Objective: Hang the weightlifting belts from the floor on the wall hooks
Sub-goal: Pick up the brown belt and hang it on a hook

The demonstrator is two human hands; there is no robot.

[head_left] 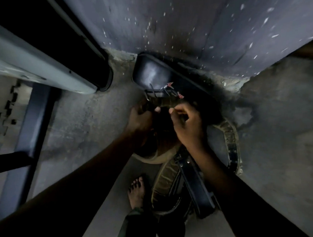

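Several weightlifting belts lie heaped on the concrete floor below me. A wide black leather belt [154, 73] with a metal buckle [158, 93] leans near the base of the wall. An olive belt [164, 182] and a black strap [195, 183] lie by my foot, and another olive belt [231, 140] curves to the right. My left hand [140, 117] is closed on a dark belt end just below the buckle. My right hand [187, 125] pinches the same belt next to it. The scene is dim and no wall hook is in view.
A grey wall [175, 19] with white flecks rises straight ahead. A padded gym bench [46, 58] on a dark metal frame [34, 121] stands to the left. My bare foot [136, 191] rests on the floor beside the belts. Cracked concrete [278, 124] spreads to the right.
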